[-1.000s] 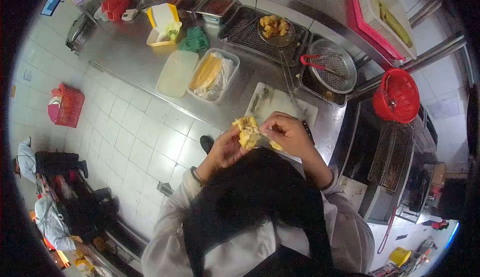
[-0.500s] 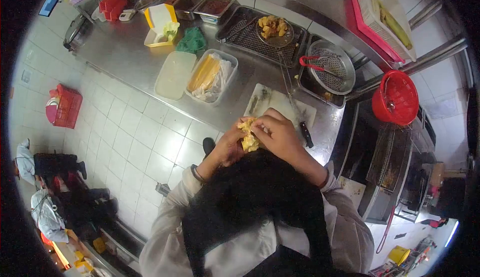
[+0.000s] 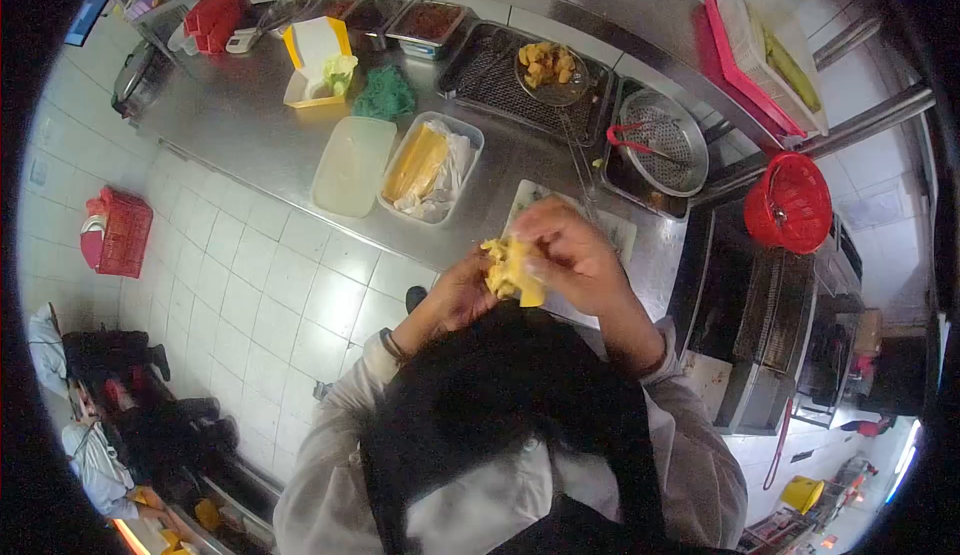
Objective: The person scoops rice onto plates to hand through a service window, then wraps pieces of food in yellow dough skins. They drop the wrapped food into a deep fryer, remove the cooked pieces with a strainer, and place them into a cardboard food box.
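My left hand (image 3: 463, 293) is closed on a lumpy, crumpled yellow food piece (image 3: 496, 267), held in front of my black apron. A flat yellow slice (image 3: 531, 288), cheese-like, hangs at its right side with a square corner pointing down. My right hand (image 3: 570, 255) is blurred; its fingers are bent in and seem to pinch the slice against the lump. Behind the hands lies a white cutting board (image 3: 622, 230), partly covered by my right hand. A plastic container (image 3: 473, 143) beyond holds a stack of yellow slices (image 3: 420, 163) in clear wrap.
A pale lid (image 3: 352, 170), green cloth (image 3: 385, 93) and yellow-white box (image 3: 318, 45) stand left on the steel counter. At the back, a strainer of fried pieces (image 3: 547, 65) rests on a rack tray. A colander (image 3: 665, 145) and red basket (image 3: 790, 205) are right.
My right hand has lifted and moved right and is now blurred. A flat yellow slice now shows hanging from the lump. The knife on the board has become hidden behind my right hand.
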Demonstrator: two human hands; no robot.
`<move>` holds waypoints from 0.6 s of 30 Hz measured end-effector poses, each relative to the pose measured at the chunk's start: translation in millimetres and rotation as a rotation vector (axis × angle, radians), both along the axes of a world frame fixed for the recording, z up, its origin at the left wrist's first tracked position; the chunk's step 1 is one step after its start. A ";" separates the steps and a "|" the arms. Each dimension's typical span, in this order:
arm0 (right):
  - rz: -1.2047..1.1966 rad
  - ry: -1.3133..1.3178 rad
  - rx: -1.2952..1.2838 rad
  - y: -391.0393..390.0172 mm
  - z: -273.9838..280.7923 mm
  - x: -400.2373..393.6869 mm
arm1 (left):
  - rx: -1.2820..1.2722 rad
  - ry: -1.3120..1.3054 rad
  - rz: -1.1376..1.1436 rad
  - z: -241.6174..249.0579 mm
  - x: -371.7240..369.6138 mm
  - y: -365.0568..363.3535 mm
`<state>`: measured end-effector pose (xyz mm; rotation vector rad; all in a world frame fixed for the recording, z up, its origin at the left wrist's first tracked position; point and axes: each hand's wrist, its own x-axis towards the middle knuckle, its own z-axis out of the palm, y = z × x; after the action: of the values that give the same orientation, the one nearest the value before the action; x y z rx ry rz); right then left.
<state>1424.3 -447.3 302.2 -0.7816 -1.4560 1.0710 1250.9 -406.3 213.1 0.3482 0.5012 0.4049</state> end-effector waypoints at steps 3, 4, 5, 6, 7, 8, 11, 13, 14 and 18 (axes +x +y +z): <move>0.023 -0.348 -0.151 21.7 -27.3 -10.6 | 0.150 0.076 -0.004 -14.4 -13.5 7.3; -0.063 -0.685 -0.022 25.4 -28.2 -13.7 | 0.082 -0.081 -0.062 -29.1 -20.4 14.0; -0.055 -0.690 -0.021 27.0 -29.5 -17.9 | 0.014 -0.238 -0.119 -42.9 -26.7 17.9; -0.066 -0.671 -0.073 26.7 -30.8 -22.7 | 0.013 -0.243 -0.110 -36.8 -27.7 17.9; -0.076 -0.651 -0.125 28.3 -31.1 -26.6 | 0.040 -0.169 -0.056 -30.3 -27.1 16.4; -0.070 -0.654 -0.124 31.2 -29.1 -29.6 | 0.067 -0.093 -0.004 -22.3 -29.4 16.6; -0.083 -0.783 -0.014 37.4 -25.8 -37.5 | 0.176 0.015 -0.062 0.8 -43.9 26.2; -0.114 -0.733 0.007 42.0 -30.4 -43.5 | 0.199 -0.005 -0.036 -6.7 -49.3 27.3; -0.105 -0.737 0.009 43.8 -30.4 -47.5 | 0.186 -0.060 0.010 -11.0 -51.2 27.4; -0.057 -0.686 -0.012 53.1 -28.9 -62.6 | 0.170 -0.088 0.067 -13.3 -51.7 31.3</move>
<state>1361.8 -394.2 273.3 -1.2693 -1.9773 0.7954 1199.2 -375.0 199.8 0.4760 0.3943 0.5273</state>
